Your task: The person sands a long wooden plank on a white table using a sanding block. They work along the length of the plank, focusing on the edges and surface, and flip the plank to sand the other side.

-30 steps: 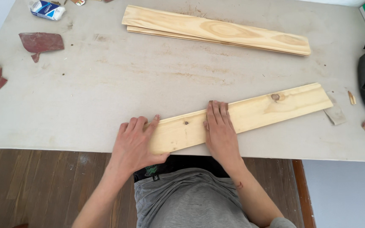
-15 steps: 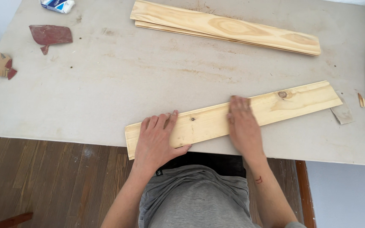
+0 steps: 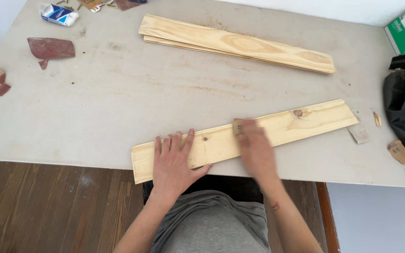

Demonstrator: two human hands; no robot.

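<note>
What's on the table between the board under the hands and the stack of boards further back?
Nothing stands there: the head view shows only bare, scuffed table with faint sawdust smears between the near board and the stacked boards.

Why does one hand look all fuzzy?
In the head view, the right hand is smeared by motion blur over the plank; the left hand, flat on the plank, is sharp. The light is soft and even, with no glare on the table.
</note>
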